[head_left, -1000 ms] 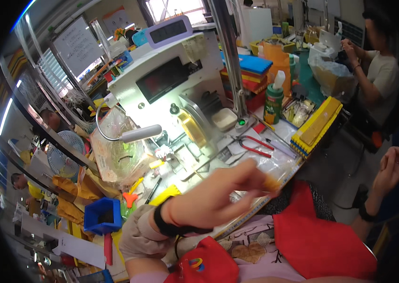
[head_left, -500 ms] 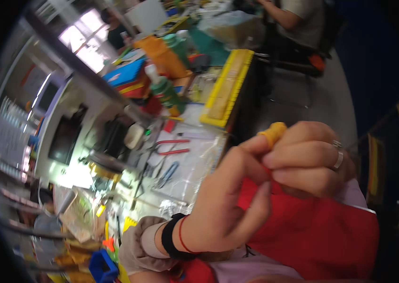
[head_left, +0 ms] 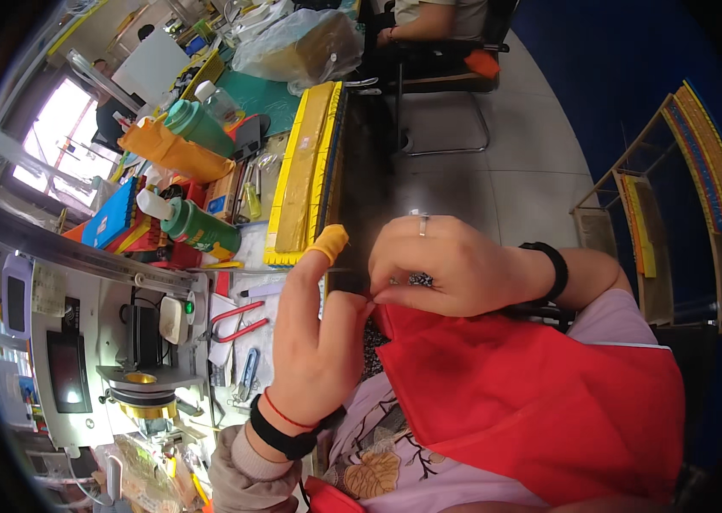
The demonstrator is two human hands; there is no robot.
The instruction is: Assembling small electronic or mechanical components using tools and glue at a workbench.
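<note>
My left hand (head_left: 310,346) is raised over my lap, its index finger stretched up with a yellow finger cot (head_left: 330,243) on the tip. Its other fingers are curled in, and they meet the fingertips of my right hand (head_left: 451,269). That hand, with a ring on one finger, is closed in a pinch. Whatever lies between the touching fingertips is too small or hidden to name. Just below them is the upper corner of a red apron (head_left: 540,385), which spreads over my lap; I cannot tell whether the fingers grip its edge.
On the bench at left lie red-handled pliers (head_left: 240,323) and a blue-handled cutter (head_left: 247,373), beside a lit machine (head_left: 146,402). Beyond stand green bottles (head_left: 199,224) and a long yellow-edged block (head_left: 305,175). A person sits on a chair (head_left: 442,81) farther off.
My right hand has left the yellow finger cot and now pinches beside the left hand's curled fingers. Both hands appear farther left. The view has turned, moving the bench leftward.
</note>
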